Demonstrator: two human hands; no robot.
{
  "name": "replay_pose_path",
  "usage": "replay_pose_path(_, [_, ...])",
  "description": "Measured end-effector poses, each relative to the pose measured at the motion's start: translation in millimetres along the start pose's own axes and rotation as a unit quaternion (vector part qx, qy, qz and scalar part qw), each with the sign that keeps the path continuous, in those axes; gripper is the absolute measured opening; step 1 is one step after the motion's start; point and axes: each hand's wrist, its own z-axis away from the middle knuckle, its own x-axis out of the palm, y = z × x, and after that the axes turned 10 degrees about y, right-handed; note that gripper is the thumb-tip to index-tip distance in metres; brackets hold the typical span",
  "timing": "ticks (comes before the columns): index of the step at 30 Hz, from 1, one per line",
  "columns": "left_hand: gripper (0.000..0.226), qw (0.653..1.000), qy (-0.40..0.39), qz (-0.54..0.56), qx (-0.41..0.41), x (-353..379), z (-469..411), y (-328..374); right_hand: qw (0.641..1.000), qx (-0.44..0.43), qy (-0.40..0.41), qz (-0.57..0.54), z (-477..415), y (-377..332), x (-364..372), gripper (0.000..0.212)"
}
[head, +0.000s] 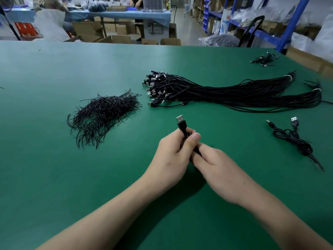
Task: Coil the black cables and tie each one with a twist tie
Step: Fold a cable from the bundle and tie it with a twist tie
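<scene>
Both hands hold 1 black cable (pixel 187 134) near the middle of the green counter (pixel 54 69). The left hand (pixel 173 156) grips it just under the plug (pixel 180 121), and the right hand (pixel 216 170) grips the part below. The cable points up and away, toward the far edge. The pile of twist ties (pixel 102 116) lies toward the left edge, so the left hand is nearer to it. I cannot read any writing

Black cable (pixel 182 124) plug-up, bundle (pixel 234 92) behind, twist-tie pile (pixel 102 114) left, coiled cable (pixel 297 141) right.
</scene>
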Motion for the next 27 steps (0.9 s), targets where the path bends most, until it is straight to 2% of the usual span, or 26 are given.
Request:
replay_pose_path(2, [0.020, 1.000, -0.014, 0.012, -0.008, -4.8, -3.0, -0.5, 0.993, 0.025, -0.032, -0.107, -0.6, 4.1, 0.5, 0.048])
replay_pose_path(4, [0.021, 0.999, -0.026, 0.032, -0.024, -9.3, -6.0, -1.3, 0.978, 0.047, -0.059, -0.193, -1.2, 5.4, -1.0, 0.037])
replay_pose_path(6, [0.023, 0.997, -0.040, 0.056, -0.037, -11.7, -8.0, -3.7, 0.971, 0.050, -0.072, -0.224, -1.4, 4.2, -2.4, 0.030])
replay_pose_path(16, [0.016, 0.995, -0.072, 0.073, -0.011, -16.7, -13.7, -13.2, 0.986, 0.023, 0.008, -0.165, -0.1, 6.9, 6.0, 0.032])
replay_pose_path(18, [0.025, 0.992, -0.088, 0.086, -0.020, -21.2, -17.6, -14.8, 0.987, 0.038, 0.025, -0.156, -1.4, 9.1, 5.4, 0.031])
replay_pose_path(20, [0.041, 0.992, -0.070, 0.092, -0.056, -29.6, -25.4, -17.4, 0.984, 0.058, 0.035, -0.162, -3.3, 10.8, 3.6, 0.033])
replay_pose_path(22, [0.043, 0.996, 0.007, 0.044, -0.076, -43.2, -38.6, -21.3, 0.980, 0.075, 0.038, -0.180, -4.3, 10.7, 1.8, 0.034])
replay_pose_path(24, [0.030, 0.989, 0.099, -0.101, -0.039, -60.9, -56.0, -28.1, 0.976, 0.086, 0.039, -0.196, -4.1, 9.9, 1.6, 0.034])
replay_pose_path(27, [0.023, 0.933, 0.173, -0.315, 0.000, -88.2, -81.7, -39.1, 0.973, 0.089, 0.031, -0.210, -2.9, 7.6, 5.3, 0.033])
